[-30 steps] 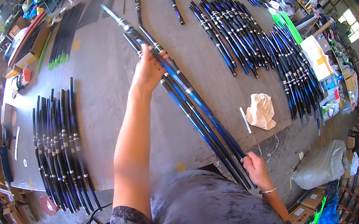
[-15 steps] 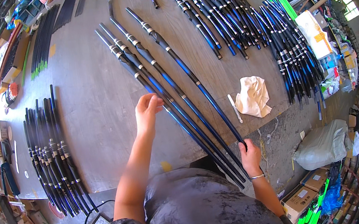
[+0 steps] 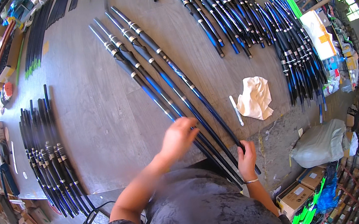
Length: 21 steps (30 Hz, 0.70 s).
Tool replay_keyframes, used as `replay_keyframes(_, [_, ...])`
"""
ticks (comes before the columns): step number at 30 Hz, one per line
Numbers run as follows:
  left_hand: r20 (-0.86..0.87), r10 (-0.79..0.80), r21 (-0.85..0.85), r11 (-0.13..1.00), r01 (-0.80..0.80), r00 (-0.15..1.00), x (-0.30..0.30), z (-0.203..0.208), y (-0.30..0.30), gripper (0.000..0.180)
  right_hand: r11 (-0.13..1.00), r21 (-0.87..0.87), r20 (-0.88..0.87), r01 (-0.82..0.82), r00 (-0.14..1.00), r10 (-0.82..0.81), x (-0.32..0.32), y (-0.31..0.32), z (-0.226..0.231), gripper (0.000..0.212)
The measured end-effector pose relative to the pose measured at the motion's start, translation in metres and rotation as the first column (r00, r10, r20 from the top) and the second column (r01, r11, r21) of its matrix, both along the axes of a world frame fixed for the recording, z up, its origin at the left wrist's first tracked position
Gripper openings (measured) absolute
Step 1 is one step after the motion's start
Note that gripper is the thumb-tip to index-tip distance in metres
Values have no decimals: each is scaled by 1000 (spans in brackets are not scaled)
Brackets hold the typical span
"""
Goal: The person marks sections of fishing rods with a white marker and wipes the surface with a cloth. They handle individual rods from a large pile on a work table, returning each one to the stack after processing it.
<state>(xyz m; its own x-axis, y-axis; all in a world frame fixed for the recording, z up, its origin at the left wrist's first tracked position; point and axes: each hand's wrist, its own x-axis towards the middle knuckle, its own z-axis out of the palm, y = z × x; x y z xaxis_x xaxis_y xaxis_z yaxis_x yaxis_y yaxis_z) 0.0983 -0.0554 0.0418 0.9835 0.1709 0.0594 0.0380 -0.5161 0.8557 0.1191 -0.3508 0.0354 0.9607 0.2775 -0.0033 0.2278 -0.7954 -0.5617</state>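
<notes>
Several blue-and-black fishing rods with silver rings lie side by side on the table, slanting from the far middle toward my body. My right hand (image 3: 247, 159) is closed around the butt of the rightmost fishing rod (image 3: 195, 91), whose dark end sticks out below the fingers. A patterned section shows on top of that rod. Over the lower part of the leftmost rod (image 3: 152, 94) is my left hand (image 3: 177, 138), slightly blurred. Its fingers are half bent and apart, gripping nothing visible; whether they touch the rods cannot be made out.
Bundled rods lie at the left (image 3: 51, 169), far right (image 3: 220, 9) and right edge (image 3: 294, 51) of the grey table (image 3: 84, 111). A cream cloth (image 3: 255, 99) and a white marker-like stick (image 3: 236, 110) rest right of my rods. Cardboard boxes (image 3: 295, 198) and a sack (image 3: 320, 144) stand on the floor.
The rightmost rod has moved left, close beside the others, and its patterned side now shows. My left hand has come nearer and to the right, over the lower rods.
</notes>
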Motion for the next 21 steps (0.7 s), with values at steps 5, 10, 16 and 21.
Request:
replay_keyframes(5, [148,-387,353,880,317,910,40,2,-35,50,998,-18,3,-62,998,62,14,6,15,23])
replay_keyframes(10, [61,-417,512,793,330,907,62,-4,-37,59,994,58,55,-93,994,90,116,56,24,25])
replay_keyframes(16, [-56,-470,502,750,432,881,56,-5,-32,58,991,-104,165,-80,982,96,259,160,-13,35])
replay_keyframes(21, [63,-398,300,882,363,915,60,19,-14,49,972,-233,192,3,980,43,297,195,-40,33])
